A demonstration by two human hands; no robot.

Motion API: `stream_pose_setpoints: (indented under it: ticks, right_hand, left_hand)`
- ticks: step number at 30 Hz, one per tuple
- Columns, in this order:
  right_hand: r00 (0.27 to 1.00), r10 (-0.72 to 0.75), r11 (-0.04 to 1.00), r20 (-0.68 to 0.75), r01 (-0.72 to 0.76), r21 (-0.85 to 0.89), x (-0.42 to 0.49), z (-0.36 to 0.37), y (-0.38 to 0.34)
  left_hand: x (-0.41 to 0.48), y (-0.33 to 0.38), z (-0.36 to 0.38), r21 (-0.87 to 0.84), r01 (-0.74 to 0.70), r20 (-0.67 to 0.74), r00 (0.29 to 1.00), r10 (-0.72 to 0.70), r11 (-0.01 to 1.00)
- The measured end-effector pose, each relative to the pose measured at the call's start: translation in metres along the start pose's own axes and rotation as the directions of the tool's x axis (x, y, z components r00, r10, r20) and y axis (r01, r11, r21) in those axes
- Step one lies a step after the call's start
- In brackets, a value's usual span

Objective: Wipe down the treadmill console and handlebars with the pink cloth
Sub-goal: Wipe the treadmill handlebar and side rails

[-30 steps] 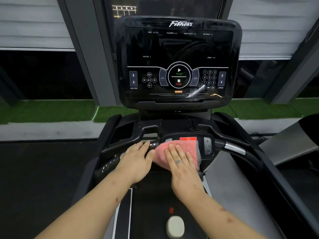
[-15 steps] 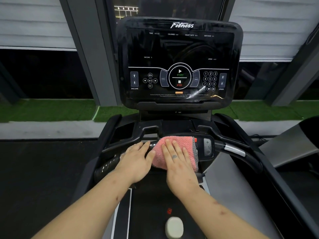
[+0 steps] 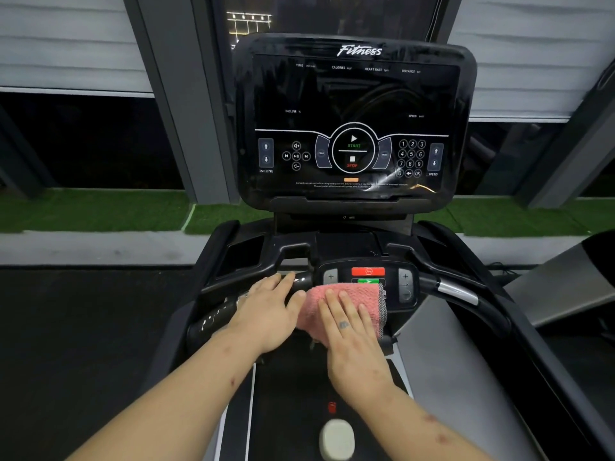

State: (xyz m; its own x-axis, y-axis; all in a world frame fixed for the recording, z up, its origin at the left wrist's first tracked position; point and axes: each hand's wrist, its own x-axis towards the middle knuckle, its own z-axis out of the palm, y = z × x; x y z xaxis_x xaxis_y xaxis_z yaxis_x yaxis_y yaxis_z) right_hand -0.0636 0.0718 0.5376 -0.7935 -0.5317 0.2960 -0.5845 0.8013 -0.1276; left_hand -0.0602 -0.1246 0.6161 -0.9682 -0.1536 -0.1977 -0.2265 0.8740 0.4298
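Fingers [image 3: 347, 307] straight, your right hand [image 3: 352, 347] pressed the pink cloth [image 3: 362, 294] on the lower console [image 3: 406, 284]; handlebars [image 3: 457, 291] probably needed wiping next.

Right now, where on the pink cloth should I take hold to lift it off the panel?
Pinch the pink cloth at its right edge, where the folded layers stack with grey trim showing. Come from the right: the right grip lies flat across its middle and the left grip crowds its left side.
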Motion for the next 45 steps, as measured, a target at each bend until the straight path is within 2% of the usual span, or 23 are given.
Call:
stream_pose_setpoints:
  ticks: [6, 13, 20, 26, 30, 38, 45]
  right_hand:
    - [1.000, 0.020, 0.997, 0.009, -0.020, 0.073, 0.016, -0.002, -0.012]
    - [0.998, -0.029, 0.999, 0.063, 0.027, 0.031, -0.015, 0.002, 0.011]
    - [0.994, 0.058, 0.997, 0.094, -0.062, 0.036, -0.022, -0.001, 0.008]
    - [0.996, 0.046, 0.996, 0.073, -0.051, 0.068, 0.002, -0.001, -0.014]
    - [0.994, 0.052, 0.998, 0.097, -0.056, 0.040, -0.009, -0.001, 0.001]
    - [0.978, 0.173, 0.985, 0.113, -0.174, 0.000, -0.030, -0.008, 0.041]
    - [0.973, 0.206, 0.977, 0.102, -0.209, 0.027, -0.027, -0.009, 0.034]
  left_hand:
    - [0.001, -0.001, 0.000, -0.005, 0.007, 0.011, 1.000, -0.007, 1.000]
    - [0.000, -0.001, 0.000, -0.012, 0.001, 0.008, 1.000, -0.001, 1.000]
    - [0.000, -0.002, 0.001, -0.006, -0.005, -0.002, 1.000, 0.005, 1.000]
    - [0.005, -0.004, 0.003, -0.005, -0.004, -0.002, 1.000, 0.004, 1.000]
    - [0.004, -0.004, 0.003, -0.011, 0.006, 0.001, 1.000, -0.006, 1.000]
    - [0.001, -0.001, 0.002, 0.006, 0.019, -0.006, 1.000, -0.019, 1.000]
    - [0.002, 0.023, -0.001, 0.084, 0.057, -0.028, 0.998, -0.055, 0.995]
